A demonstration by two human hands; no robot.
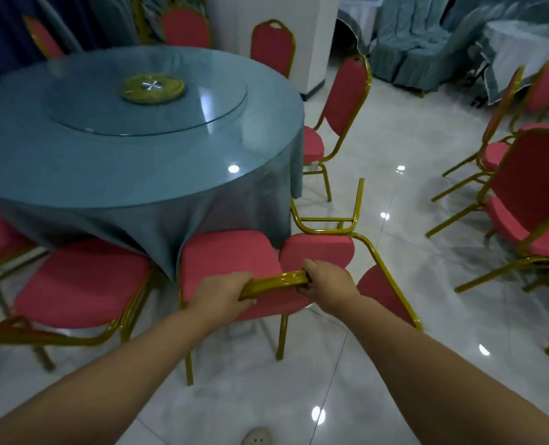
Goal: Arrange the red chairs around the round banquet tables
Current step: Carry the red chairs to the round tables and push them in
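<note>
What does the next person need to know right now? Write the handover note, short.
Hands: left hand and right hand both grip the gold top bar of the chair in front of you, fingers curled round it.
Things: that chair faces the round table, its seat close to the blue tablecloth. A tipped chair lies against its right side, legs up. Another chair stands to its left.
Done: several chairs already stand around the table.
Left: settle this chair, right the tipped one, then bring over the loose chairs on the right.
</note>
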